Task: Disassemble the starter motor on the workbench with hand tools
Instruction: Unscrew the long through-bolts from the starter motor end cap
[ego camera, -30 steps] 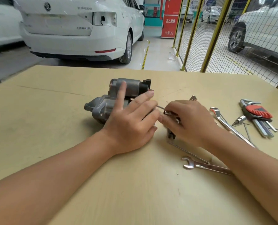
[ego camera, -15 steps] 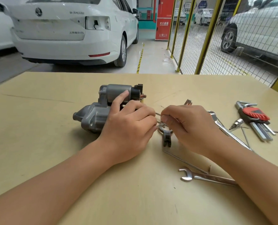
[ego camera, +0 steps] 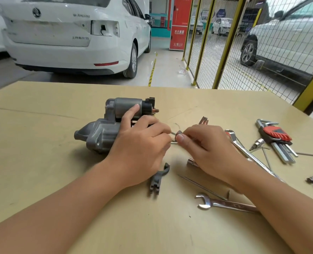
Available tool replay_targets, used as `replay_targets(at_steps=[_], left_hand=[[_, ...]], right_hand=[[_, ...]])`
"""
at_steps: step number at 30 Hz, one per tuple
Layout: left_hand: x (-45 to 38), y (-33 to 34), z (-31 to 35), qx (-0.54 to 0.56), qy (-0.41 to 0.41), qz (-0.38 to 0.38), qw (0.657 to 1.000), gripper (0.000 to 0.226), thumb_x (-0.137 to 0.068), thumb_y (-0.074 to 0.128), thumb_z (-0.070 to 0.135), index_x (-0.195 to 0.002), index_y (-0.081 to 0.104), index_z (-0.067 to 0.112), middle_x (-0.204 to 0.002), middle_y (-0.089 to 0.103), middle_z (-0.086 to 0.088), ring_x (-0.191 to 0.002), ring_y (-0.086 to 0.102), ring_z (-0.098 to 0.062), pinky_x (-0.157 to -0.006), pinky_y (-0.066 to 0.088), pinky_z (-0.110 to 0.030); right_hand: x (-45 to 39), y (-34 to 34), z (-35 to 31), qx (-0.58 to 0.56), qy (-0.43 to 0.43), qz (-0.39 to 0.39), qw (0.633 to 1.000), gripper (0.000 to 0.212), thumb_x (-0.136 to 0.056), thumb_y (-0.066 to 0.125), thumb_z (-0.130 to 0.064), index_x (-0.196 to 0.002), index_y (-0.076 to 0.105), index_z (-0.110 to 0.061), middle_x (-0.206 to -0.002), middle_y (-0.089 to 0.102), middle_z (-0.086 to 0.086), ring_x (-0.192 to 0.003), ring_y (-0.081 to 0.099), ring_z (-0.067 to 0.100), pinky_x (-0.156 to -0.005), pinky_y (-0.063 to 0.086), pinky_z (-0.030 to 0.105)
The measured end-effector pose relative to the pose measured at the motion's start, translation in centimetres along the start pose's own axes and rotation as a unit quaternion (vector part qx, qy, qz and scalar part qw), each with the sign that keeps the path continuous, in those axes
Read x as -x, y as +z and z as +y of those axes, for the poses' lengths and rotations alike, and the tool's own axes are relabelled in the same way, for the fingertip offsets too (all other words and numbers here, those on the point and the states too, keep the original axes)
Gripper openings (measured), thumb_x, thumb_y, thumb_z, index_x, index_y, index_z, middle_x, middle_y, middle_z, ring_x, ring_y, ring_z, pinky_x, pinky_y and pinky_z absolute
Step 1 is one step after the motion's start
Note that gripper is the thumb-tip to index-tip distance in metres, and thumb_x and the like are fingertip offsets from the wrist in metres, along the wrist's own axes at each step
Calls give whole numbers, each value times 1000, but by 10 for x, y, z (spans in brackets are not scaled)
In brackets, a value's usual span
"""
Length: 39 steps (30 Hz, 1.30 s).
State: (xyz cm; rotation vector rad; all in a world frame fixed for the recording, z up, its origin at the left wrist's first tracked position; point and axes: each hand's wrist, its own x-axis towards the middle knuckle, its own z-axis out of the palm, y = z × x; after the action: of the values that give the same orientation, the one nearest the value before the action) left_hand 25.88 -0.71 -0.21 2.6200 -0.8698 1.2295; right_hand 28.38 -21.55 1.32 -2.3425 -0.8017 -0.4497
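1. Head view is showing the starter motor [ego camera: 104, 131] lying on its side on the table [ego camera: 42, 162], left of centre, nose pointing left and the solenoid's copper terminal pointing right.
2. The left hand [ego camera: 141, 143] is resting over the motor's right end, index finger lying straight on the solenoid barrel and the other fingers curling toward a thin metal rod [ego camera: 174, 133]; whether they are actually pinching it is hard to tell.
3. The right hand [ego camera: 207, 145] is pinching a small dark part [ego camera: 179, 133] between thumb and fingertips, just beside the left hand's fingertips.
4. The motor is looking like cast metal, so it is probably heavy and stiff, and its rounded body may be rolling if left unsteadied; the barrel and the housing flange are looking like the safest places to hold.
5. The small part is likely light and easy to drop or lose.
6. A dark forked lever [ego camera: 157, 180] is lying below the hands, near an open-end wrench [ego camera: 223, 204] and a hex key set [ego camera: 276, 136] further right.
7. The left hand is hiding the motor's right end, so how far it is opened is unclear; what the small part is cannot be made out.
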Motion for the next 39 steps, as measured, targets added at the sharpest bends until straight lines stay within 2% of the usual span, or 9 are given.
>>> replay_targets(at_steps=[3,6,12,19,22,24,31,36,39], left_hand=[[-3,-9,-8,60,16,32,998,10,-93,71,18,-89,79,12,-102,73,-2,-99,67,-32,-100,45,-56],[-3,-25,-15,149,22,16,988,15,-92,73,19,-82,74,8,-86,65,-4,-73,59,-26,-65,50,-42],[13,-41,-16,174,-14,-372,911,51,-76,63,81,-107,58,41,-75,57,15,-72,58,-3,-56,46,-25],[10,-29,10,242,-33,-290,925,20,-89,63,33,-105,66,22,-82,55,13,-77,54,-11,-68,50,-36],[10,-28,9,255,-53,-277,925,31,-86,64,26,-116,71,22,-84,53,20,-79,53,4,-70,43,-14],[9,-29,3,262,-73,-263,926,30,-86,67,22,-116,72,23,-83,50,25,-78,54,8,-68,36,-8],[12,-26,-4,256,-100,-238,931,29,-88,80,25,-116,74,24,-86,59,19,-79,60,-2,-68,40,-9],[12,-26,-6,267,-114,-232,928,27,-86,83,30,-112,76,26,-85,62,20,-78,63,-2,-65,44,-10],[12,-26,-6,269,-118,-235,926,28,-85,84,30,-112,76,28,-86,64,18,-78,63,0,-65,45,-10]], right_hand=[[1,5,1,-44,54,-43,997,34,-100,56,-31,-76,65,-10,-64,65,5,-53,55,15,-53,42,31],[1,8,0,-124,99,-60,986,28,-101,55,-28,-77,64,-15,-67,67,0,-41,56,5,-46,39,19],[1,11,4,-138,107,-54,983,22,-97,63,-24,-76,63,-25,-66,69,-8,-47,53,1,-52,36,17],[3,8,2,-174,93,-11,980,9,-88,76,-21,-83,69,-24,-72,67,-6,-59,55,2,-57,45,19],[2,8,1,-142,118,-25,982,23,-98,59,-32,-82,71,-21,-74,72,0,-54,52,6,-52,43,33],[2,8,1,-107,124,-36,986,26,-100,56,-30,-81,70,-21,-72,72,-3,-51,52,2,-52,41,28],[0,5,-2,-97,126,-56,986,28,-102,55,-27,-81,71,-19,-69,71,-7,-54,55,-5,-54,38,10],[0,6,2,-127,102,-39,986,8,-93,69,-20,-85,69,-19,-76,70,-5,-69,63,11,-65,50,28],[0,5,2,-168,99,-33,980,7,-90,73,-25,-87,69,-21,-77,67,-6,-65,57,8,-62,47,25]])
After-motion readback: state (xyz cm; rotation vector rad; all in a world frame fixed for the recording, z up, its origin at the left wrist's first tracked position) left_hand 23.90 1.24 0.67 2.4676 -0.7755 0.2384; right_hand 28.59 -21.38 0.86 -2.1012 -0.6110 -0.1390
